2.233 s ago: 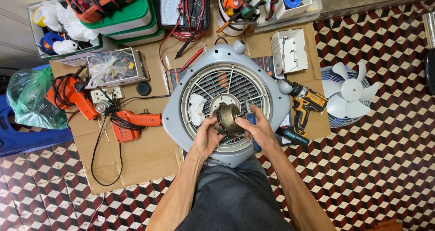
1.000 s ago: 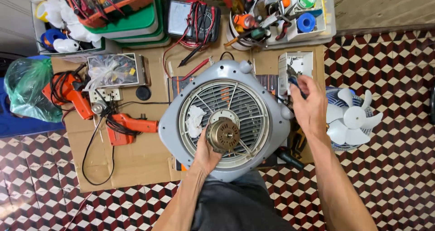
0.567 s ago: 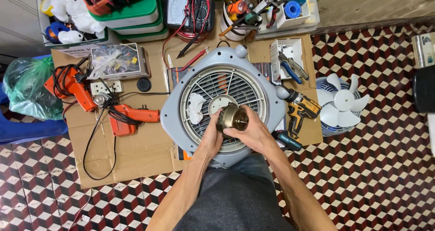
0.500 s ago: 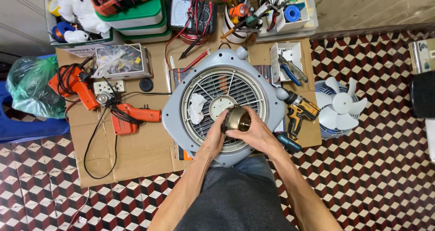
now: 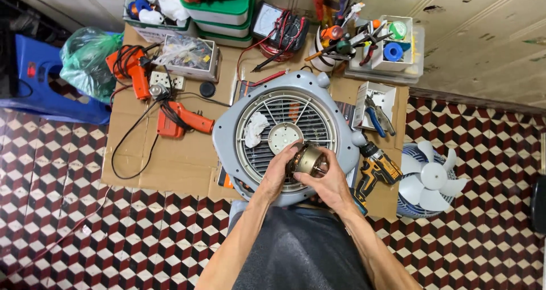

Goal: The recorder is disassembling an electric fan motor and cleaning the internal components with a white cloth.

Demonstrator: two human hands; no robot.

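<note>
Big picture first: a flattened brown cardboard sheet (image 5: pixel 170 165) covers the chequered tile floor, and on it lies the grey plastic fan housing (image 5: pixel 227 142), rounded-square, face up, its ribbed round grille (image 5: pixel 307 110) showing a pale hub disc and a crumpled white rag (image 5: pixel 254 128) at nine o'clock. At about five o'clock on the grille sits the fan motor (image 5: pixel 309 160), a squat brassy metal cylinder, clamped between both hands: left hand (image 5: pixel 278 173) cupping its near side, right hand (image 5: pixel 327 182) wrapped over from four o'clock, fingers closed together on it. Best handled level, I'd say, turned slowly, grip firm on that smooth casing. At three o'clock, a yellow-black cordless drill (image 5: pixel 380 166) and white plastic fan blades (image 5: pixel 432 176).
</note>
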